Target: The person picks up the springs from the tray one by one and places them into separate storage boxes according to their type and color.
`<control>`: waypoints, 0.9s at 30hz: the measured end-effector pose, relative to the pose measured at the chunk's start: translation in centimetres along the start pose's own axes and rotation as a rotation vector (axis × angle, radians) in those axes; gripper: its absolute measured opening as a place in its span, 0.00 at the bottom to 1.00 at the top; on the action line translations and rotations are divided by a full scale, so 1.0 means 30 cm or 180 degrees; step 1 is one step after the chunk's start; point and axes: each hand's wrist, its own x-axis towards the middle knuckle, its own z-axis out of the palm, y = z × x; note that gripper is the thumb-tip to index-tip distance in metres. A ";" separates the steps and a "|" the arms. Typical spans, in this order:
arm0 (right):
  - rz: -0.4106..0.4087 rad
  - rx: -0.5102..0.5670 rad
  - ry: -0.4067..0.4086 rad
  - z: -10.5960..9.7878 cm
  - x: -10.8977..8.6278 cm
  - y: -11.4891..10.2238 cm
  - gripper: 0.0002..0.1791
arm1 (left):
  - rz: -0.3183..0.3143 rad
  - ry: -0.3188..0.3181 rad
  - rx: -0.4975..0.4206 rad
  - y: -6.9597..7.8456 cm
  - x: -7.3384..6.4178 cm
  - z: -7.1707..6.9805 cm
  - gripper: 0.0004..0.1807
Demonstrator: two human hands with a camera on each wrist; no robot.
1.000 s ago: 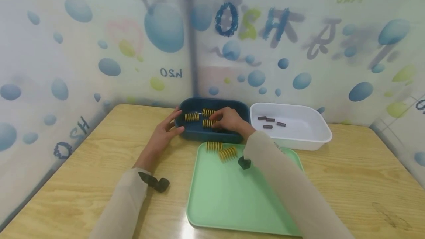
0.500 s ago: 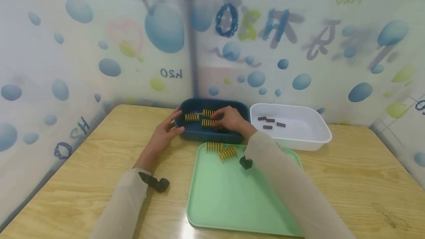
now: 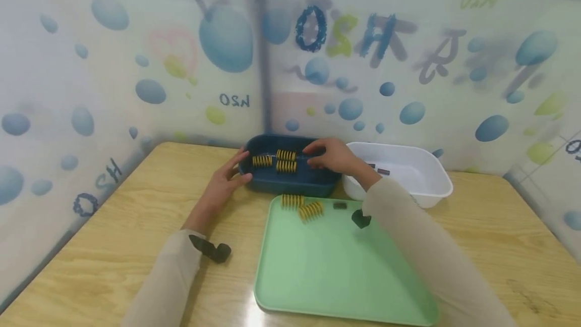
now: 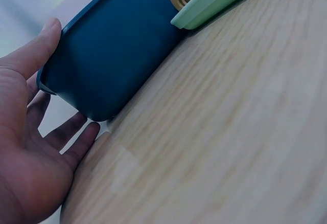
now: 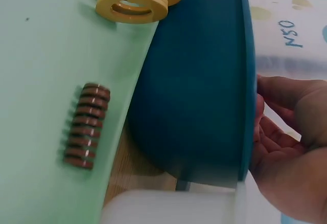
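Observation:
In the head view my left hand (image 3: 223,176) touches the left end of a dark blue bin (image 3: 290,185), thumb and fingers spread about its corner. The left wrist view shows the thumb at the rim of the bin (image 4: 117,50). Over the bin's right part is my right hand (image 3: 338,158), thumb and fingers apart with nothing seen between them. Its fingertips are hidden behind the bin wall (image 5: 199,81) in the right wrist view. Inside the bin lie three yellow coil springs, one at the left (image 3: 262,161), one behind (image 3: 286,155) and the front spring (image 3: 286,166).
A green tray (image 3: 336,266) in front bears two yellow springs, a left one (image 3: 292,201) and a tilted one (image 3: 310,211), and a small brown spring (image 5: 87,127). Right of the blue bin stands a white bin (image 3: 419,180) with brown springs (image 3: 383,171), partly hidden by my right arm.
My right hand has let go of the front yellow spring in the bin and moved right, uncovering the brown spring on the tray. The left hand has stayed put.

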 end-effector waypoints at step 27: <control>-0.0290 0.0750 0.0220 0.024 -0.215 0.027 0.17 | 0.0069 0.0006 0.0192 -0.024 0.007 -0.009 0.33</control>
